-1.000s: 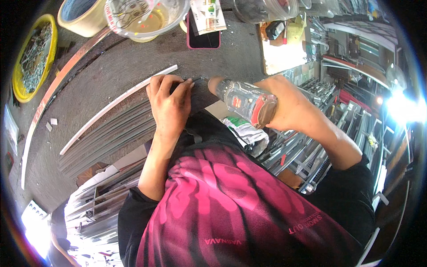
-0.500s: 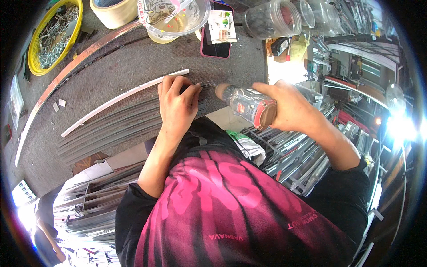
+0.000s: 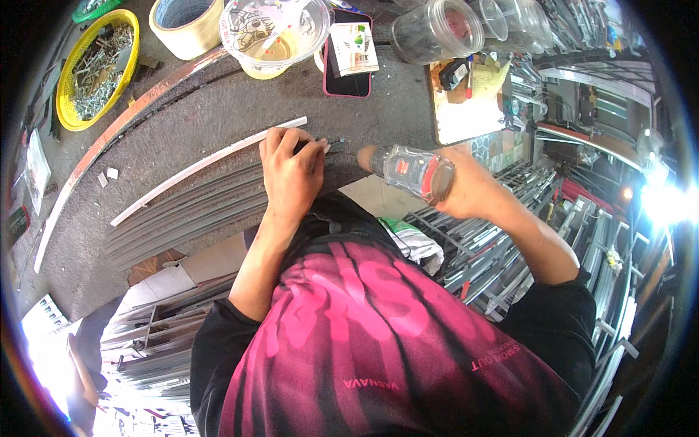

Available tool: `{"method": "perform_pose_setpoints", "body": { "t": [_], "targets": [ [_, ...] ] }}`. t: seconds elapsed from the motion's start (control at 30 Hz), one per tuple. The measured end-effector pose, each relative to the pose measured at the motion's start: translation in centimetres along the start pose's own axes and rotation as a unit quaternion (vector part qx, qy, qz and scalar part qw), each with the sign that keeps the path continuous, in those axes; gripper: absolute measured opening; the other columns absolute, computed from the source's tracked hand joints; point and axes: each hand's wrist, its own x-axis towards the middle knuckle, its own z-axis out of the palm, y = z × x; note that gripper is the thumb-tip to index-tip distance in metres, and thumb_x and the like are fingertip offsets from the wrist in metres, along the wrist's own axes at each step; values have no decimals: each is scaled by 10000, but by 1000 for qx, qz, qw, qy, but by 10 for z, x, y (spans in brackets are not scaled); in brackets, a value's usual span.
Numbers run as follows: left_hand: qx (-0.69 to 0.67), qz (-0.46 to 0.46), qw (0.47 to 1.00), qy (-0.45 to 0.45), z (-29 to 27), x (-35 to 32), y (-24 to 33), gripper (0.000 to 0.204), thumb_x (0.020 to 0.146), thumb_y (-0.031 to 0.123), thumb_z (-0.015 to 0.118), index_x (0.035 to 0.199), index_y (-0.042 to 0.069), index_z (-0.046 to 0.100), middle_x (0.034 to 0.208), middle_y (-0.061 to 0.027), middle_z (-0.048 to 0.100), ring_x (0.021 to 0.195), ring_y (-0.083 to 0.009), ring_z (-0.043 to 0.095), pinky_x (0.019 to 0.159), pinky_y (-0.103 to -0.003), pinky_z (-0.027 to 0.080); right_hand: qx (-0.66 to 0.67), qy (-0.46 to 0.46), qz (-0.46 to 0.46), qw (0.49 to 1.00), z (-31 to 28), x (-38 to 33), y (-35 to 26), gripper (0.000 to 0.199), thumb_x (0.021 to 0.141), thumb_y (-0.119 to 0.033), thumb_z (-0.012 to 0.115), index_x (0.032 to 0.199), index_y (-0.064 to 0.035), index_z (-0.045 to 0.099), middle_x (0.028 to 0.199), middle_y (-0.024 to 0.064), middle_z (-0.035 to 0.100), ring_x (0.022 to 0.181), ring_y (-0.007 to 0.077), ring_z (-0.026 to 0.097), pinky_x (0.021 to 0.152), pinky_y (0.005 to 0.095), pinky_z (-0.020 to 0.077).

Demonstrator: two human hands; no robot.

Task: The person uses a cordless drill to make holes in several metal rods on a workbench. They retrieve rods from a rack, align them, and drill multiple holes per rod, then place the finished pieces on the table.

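Right hand (image 3: 464,183) has tilted the bottle-like tool (image 3: 415,175) flatter; red label (image 3: 402,167) apparently blurred.

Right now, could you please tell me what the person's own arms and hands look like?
The left hand and right hand are bare, with no gloves or watch visible. Both forearms are bare up to short black sleeves, part of a shirt with a pink-and-black printed front.

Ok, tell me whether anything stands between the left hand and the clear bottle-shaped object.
Nothing visible blocks the left hand from the clear bottle-shaped object in the right hand; just a small dark piece shows in the gap.
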Motion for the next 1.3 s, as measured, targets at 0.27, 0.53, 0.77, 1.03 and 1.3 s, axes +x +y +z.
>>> {"method": "perform_pose_setpoints", "body": {
  "t": [0.27, 0.53, 0.77, 1.03, 1.3],
  "targets": [
    [63, 29, 997, -28, -8, 5, 10, 209, 880, 133, 928, 1083, 130, 877, 1136, -42, 741, 1160, -327, 655, 1011, -502, 510, 153, 126, -33, 980, 47, -21, 50, 449, 964, -152, 941, 1337, 0, 744, 1326, 153, 822, 1274, 269, 785, 1128, 404, 598],
    [187, 16, 968, -167, -10, 24, 19, 169, 910, 137, 888, 1035, 116, 777, 1121, -62, 706, 1141, -342, 675, 951, -526, 515, 253, 206, -160, 932, 120, -18, 65, 288, 993, -209, 927, 1195, -47, 801, 1084, 99, 861, 1001, 290, 843, 907, 450, 651],
    [189, -4, 960, -207, -15, 28, 21, 260, 909, 93, 889, 1123, 66, 744, 1106, -156, 720, 1116, -406, 718, 962, -546, 595, 348, 248, -110, 898, 157, -15, 57, 306, 945, -165, 936, 1167, -17, 787, 1050, 149, 871, 1004, 320, 865, 893, 421, 655],
    [230, 43, 929, -285, -21, 49, 19, 306, 879, 117, 915, 1099, 25, 724, 1127, -197, 727, 1123, -439, 730, 967, -549, 609, 445, 245, -83, 857, 226, 15, 90, 608, 805, -211, 956, 1338, -18, 738, 1086, 200, 856, 1009, 432, 825, 941, 484, 638],
    [245, 44, 903, -351, -24, 68, 26, 408, 799, 226, 939, 1055, -9, 725, 1113, -222, 741, 1098, -443, 756, 960, -550, 635, 363, 241, -117, 892, 191, -14, 73, 400, 946, -68, 905, 1316, 0, 766, 1128, 125, 858, 1025, 207, 826, 916, 359, 643]
  ]
}}
